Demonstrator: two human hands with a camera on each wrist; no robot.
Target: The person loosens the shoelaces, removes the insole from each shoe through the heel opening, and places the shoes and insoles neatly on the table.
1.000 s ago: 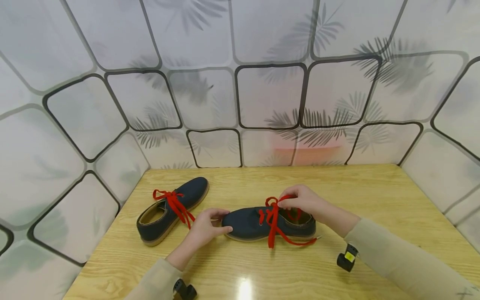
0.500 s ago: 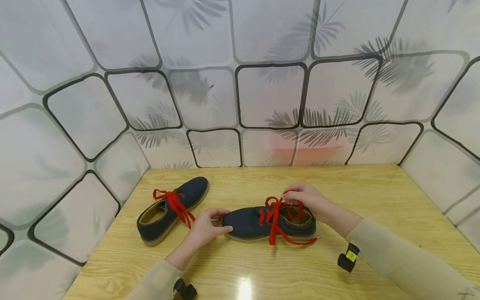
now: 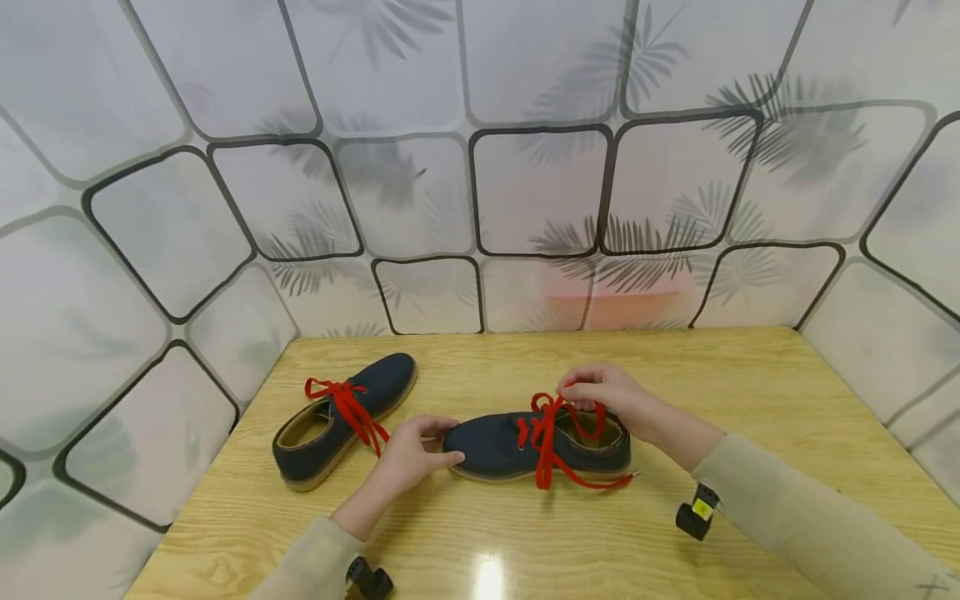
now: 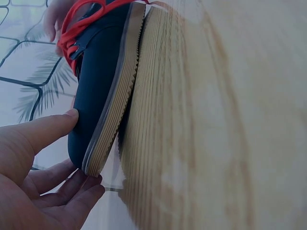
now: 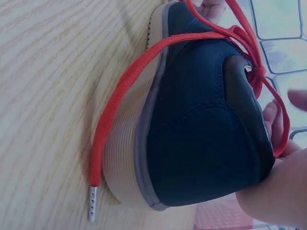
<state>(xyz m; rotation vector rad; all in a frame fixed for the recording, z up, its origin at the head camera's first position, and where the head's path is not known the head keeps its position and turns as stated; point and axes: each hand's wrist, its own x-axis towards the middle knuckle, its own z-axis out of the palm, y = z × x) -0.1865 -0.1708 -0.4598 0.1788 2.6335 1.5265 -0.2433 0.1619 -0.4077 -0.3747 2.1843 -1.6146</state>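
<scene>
A navy shoe with a tan sole (image 3: pixel 487 447) lies sideways on the wooden table, toe to the left. My left hand (image 3: pixel 408 454) holds its toe, thumb on the near side; in the left wrist view the thumb (image 4: pixel 53 129) presses the upper and the fingers curl round the toe end. Above the shoe's opening, my right hand (image 3: pixel 611 396) pinches a red shoelace (image 3: pixel 546 442) between thumb and fingers. One lace end with a metal tip (image 5: pixel 92 203) hangs over the side onto the table. The exact pinch point is partly hidden in the right wrist view.
A second navy shoe (image 3: pixel 382 383) with a red lace bow (image 3: pixel 352 408) stands to the left, its toe pointing away. Patterned fabric walls (image 3: pixel 420 200) enclose the wooden table (image 3: pixel 712 367) at the back and both sides.
My right fingers have risen slightly with the lace, then shifted a little left. More of the lace loop shows over the shoe opening. My left hand keeps its hold on the toe.
</scene>
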